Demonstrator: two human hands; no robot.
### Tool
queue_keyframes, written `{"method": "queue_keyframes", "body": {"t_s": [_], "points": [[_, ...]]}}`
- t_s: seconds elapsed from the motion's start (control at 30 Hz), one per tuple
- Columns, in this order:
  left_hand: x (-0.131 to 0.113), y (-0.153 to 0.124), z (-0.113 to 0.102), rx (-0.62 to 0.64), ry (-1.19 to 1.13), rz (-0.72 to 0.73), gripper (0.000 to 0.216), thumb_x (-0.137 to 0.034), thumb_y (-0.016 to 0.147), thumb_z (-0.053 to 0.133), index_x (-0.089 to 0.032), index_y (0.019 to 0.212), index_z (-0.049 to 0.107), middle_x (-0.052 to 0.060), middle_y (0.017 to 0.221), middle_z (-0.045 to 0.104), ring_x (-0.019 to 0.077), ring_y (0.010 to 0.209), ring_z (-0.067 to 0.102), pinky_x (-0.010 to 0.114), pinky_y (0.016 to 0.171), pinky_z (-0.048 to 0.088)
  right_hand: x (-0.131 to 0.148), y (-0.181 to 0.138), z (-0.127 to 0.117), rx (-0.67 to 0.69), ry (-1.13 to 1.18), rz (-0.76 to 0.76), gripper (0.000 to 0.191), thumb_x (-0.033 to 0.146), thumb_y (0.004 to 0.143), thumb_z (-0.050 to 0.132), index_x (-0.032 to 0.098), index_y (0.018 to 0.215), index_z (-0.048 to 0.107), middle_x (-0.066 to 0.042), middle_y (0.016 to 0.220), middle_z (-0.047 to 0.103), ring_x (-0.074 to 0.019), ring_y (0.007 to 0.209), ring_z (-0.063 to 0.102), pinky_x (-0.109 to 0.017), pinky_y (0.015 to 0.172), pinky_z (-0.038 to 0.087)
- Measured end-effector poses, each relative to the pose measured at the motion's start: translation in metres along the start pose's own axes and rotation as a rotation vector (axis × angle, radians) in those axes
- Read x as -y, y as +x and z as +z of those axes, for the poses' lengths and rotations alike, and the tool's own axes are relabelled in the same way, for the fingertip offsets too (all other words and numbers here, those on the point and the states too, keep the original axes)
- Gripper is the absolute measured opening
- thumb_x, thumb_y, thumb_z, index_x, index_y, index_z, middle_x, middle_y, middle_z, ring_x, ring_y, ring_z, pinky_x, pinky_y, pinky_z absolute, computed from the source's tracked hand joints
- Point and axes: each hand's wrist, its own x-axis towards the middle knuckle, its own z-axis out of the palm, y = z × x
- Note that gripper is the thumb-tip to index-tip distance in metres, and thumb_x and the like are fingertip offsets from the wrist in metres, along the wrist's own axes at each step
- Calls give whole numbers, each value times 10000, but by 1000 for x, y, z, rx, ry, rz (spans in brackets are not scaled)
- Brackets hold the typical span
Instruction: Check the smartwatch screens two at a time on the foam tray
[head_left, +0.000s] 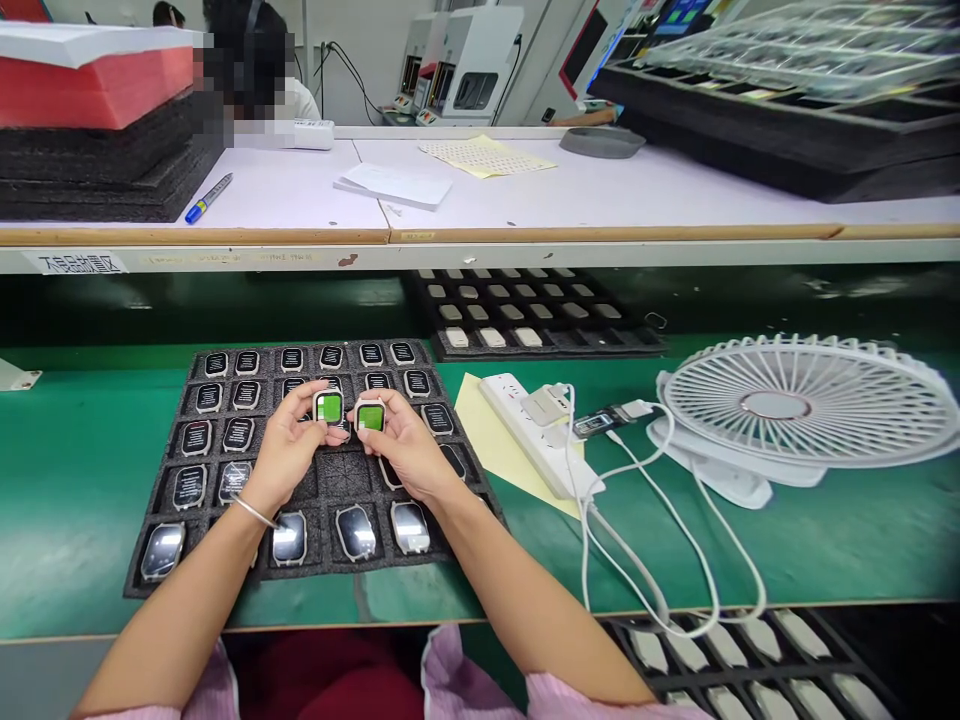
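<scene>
While the left hand [289, 442] pinches one watch [328, 407] and the right hand [406, 446] another watch [370, 417], I judge both light, rigid, slick-faced, best held edgewise.

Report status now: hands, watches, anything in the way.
Left hand holding one green-lit watch. Right hand holding second green-lit watch. Black foam tray beneath both. White power strip off right, touching neither hand.

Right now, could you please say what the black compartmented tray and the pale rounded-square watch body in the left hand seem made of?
Black compartmented tray: probably matte foam, by its grainy surface. Pale rounded-square watch body in the left hand: smooth-looking edge, perhaps metal or plastic; its green-lit display suggests glass or clear plastic.
</scene>
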Motion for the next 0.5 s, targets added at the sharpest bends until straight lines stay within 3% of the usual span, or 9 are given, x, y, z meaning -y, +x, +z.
{"method": "queue_keyframes", "body": {"t_s": [0.3, 0.5], "points": [[-1, 0, 0, -16, 6, -19, 545, -138, 688, 645, -197, 1223, 559, 39, 1104, 658, 136, 725, 747, 280, 754, 614, 0, 0, 0, -20, 7, 13, 457, 123, 662, 685, 260, 1075, 546, -5, 941, 660, -140, 758, 586, -237, 580, 468], [-4, 0, 1, -44, 4, -39, 342, -312, 768, 685, -184, 1068, 581, -2, 924, 667, 117, 592, 712, 244, 604, 599, 2, -1, 1, -18, 5, 10, 421, 171, 690, 725, 259, 1064, 551, -4, 927, 668, -135, 703, 564, -247, 562, 450]]}}
